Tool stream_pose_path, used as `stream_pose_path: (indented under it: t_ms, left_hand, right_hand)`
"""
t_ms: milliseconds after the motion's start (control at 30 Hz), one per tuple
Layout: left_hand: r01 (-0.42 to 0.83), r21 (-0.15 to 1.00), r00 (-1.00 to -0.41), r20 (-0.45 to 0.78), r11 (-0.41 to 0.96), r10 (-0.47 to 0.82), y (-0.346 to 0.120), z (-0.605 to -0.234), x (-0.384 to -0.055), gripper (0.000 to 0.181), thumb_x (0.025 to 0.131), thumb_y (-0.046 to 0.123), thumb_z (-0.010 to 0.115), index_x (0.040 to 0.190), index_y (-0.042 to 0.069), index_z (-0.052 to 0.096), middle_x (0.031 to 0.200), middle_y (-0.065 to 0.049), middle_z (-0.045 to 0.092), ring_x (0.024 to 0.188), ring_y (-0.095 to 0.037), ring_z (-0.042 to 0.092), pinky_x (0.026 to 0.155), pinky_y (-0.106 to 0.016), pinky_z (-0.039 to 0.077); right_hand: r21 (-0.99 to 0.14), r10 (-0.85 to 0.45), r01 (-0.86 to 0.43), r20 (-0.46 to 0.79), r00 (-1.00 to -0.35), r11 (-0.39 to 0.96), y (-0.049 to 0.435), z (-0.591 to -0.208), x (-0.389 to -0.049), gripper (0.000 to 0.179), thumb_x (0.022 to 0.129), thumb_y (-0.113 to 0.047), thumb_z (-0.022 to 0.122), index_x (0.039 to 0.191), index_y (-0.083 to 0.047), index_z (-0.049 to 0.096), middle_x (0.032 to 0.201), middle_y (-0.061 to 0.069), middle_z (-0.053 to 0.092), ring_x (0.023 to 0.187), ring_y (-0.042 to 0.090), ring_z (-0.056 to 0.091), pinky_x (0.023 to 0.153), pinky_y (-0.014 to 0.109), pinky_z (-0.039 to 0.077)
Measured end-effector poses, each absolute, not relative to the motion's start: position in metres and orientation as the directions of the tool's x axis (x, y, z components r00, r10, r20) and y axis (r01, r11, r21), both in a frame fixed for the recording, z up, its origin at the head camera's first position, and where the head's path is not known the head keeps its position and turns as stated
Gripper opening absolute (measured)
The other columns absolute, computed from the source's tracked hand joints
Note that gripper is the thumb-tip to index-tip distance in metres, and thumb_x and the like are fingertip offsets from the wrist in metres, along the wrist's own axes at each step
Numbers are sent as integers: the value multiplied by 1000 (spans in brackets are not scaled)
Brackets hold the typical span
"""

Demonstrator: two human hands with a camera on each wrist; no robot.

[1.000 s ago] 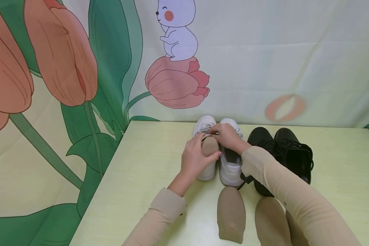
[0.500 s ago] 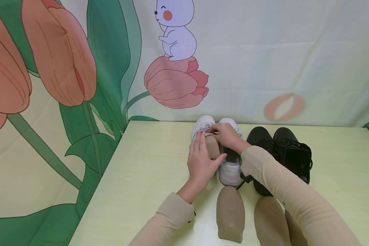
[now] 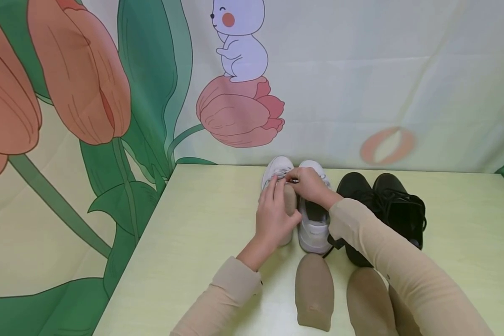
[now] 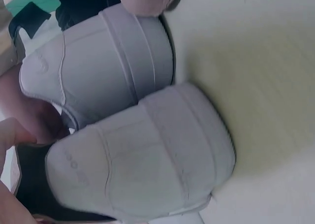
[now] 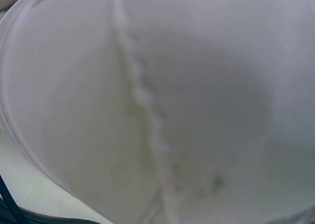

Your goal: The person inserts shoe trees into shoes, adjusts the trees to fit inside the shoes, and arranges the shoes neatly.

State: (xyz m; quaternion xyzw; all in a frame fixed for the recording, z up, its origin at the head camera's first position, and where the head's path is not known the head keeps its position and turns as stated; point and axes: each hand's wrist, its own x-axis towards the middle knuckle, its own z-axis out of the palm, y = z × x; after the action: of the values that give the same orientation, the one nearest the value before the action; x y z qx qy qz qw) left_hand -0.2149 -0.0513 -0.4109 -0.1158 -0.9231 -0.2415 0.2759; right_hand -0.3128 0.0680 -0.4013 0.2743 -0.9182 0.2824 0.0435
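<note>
A pair of white sneakers stands side by side near the table's back edge: the left sneaker (image 3: 279,165) and the right sneaker (image 3: 315,238). My left hand (image 3: 274,217) is around a brown shoe insert (image 3: 291,198) at the left sneaker's opening, thumb on its near side. The right hand (image 3: 312,184) reaches across and pinches the left sneaker's tongue below the laces; its fingertips are partly hidden. In the left wrist view, fingers (image 4: 10,199) are at the opening behind the left sneaker's heel (image 4: 138,160). A blurred white shoe surface (image 5: 197,96) fills the right wrist view.
One loose brown insert (image 3: 315,294) lies behind the right sneaker. Another brown insert (image 3: 370,298) lies farther right, with one more partly under the right forearm. Black lace-up shoes (image 3: 357,186) stand on the right. A printed cloth backdrop (image 3: 319,93) rises behind the table (image 3: 201,224).
My left hand has shifted its fingers forward and over the insert, then brought its thumb back in. The insert has tilted and shows less. The right hand stays at the tongue.
</note>
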Motion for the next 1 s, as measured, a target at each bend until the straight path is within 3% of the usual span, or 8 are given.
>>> stream_pose_path:
  t_ms: [433,833,1000]
  left_hand:
    - [360,281,-794,593,889,134,-53,-412,-219,67,62,27,68,121,8,44,119,-6,51,106,-22,52,85,-33,47]
    - [342,233,-799,582,910,151,-53,-419,-224,66,61,24,69,121,8,44,120,-7,50,108,-23,51,82,-34,48]
    - [354,255,-818,550,900,166,-54,-419,-224,69,64,31,71,123,9,42,121,-6,50,109,-22,50,85,-33,47]
  right_hand:
    - [-477,-495,-554,256,-830,682,68,-401,-313,14,82,-10,59,91,-4,69,91,10,67,84,22,61,76,35,48]
    - [-483,-500,-554,248,-829,678,68,-403,-314,14,81,-9,59,90,-5,69,91,9,68,84,21,62,76,34,49]
    - [-477,-497,-553,251,-831,683,69,-403,-314,14,81,-8,59,90,-4,69,91,11,68,84,23,62,76,35,48]
